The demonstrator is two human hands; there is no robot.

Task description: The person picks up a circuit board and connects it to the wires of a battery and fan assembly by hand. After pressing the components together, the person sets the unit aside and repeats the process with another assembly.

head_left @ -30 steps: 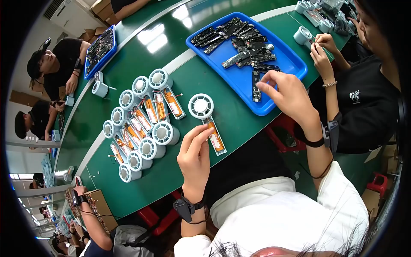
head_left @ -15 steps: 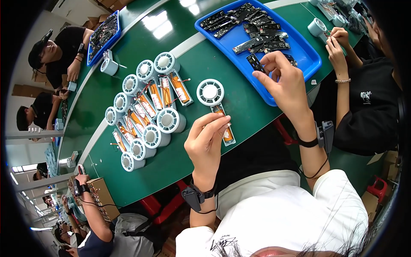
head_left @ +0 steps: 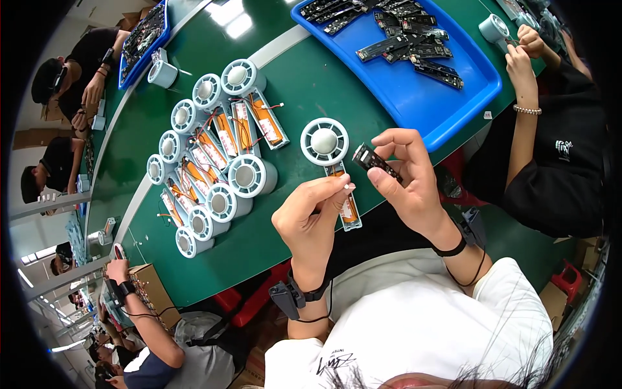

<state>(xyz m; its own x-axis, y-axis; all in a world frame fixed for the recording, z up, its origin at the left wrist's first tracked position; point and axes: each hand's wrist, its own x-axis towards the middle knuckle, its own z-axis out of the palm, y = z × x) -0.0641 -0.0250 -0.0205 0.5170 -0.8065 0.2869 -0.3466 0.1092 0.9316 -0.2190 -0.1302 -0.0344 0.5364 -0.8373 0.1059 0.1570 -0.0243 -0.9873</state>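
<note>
On the green table in front of me lies a light blue handheld fan [head_left: 324, 142], its round head away from me. Its opened handle [head_left: 350, 217] shows an orange battery with a white label. My left hand [head_left: 306, 219] is over that handle, thumb and fingers pinching a small white plug [head_left: 349, 187]. Just right of it, my right hand [head_left: 413, 191] grips a narrow black circuit board [head_left: 374, 162] by its edges, tilted above the table. The board and the plug are apart.
Several similar fans [head_left: 254, 175] with open handles and loose wires stand clustered on the left. At the far right is a blue tray [head_left: 447, 107] of black circuit boards [head_left: 414, 42]. A co-worker's hands [head_left: 521, 58] work at the right, near another fan head [head_left: 494, 28].
My right hand has come away from the blue tray, bringing the circuit board left and nearer to my left hand. My left hand keeps its pinch. The view has shifted slightly.
</note>
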